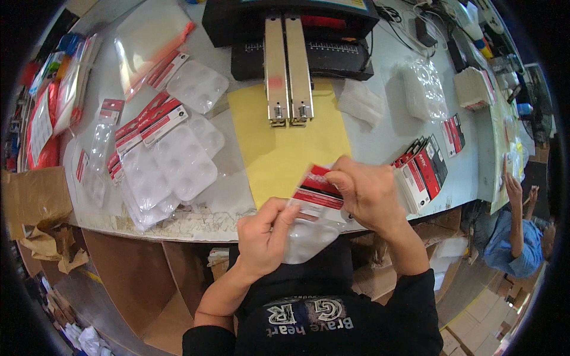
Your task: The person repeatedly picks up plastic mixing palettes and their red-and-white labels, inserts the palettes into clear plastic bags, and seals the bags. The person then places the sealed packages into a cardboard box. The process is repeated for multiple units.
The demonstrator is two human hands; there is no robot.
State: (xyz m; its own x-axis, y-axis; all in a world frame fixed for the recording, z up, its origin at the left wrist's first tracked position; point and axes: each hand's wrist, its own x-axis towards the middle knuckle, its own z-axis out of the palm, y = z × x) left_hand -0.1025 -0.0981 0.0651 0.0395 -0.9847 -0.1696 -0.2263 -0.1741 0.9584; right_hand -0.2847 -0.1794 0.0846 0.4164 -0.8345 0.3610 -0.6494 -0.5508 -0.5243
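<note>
1. Both hands pinch one clear blister pack [309, 228] fitted with a red, black and white header card [314, 191]. The left hand [265, 234] is closed on the card's lower left corner between thumb and fingers; the right hand [368, 196] is closed on its upper right edge.
2. The pack hangs in the air just above the near table edge [196, 228], its clear plastic body drooping below the grip toward the person's chest.
3. As I judge it, the card is being seated or squared on the blister; the next move calls for keeping card and plastic aligned while both pinches hold.
4. Directly beyond the grip lies a yellow sheet [285, 142], and beyond that the twin metal arms of a black sealing machine [288, 71].
5. Just right of the right hand stands a row of loose header cards [421, 172].
6. Well to the left of the grip lie carded blister packs [169, 154] in a loose heap.
7. Far right, another person in a blue sleeve [516, 243] works apart.
</note>
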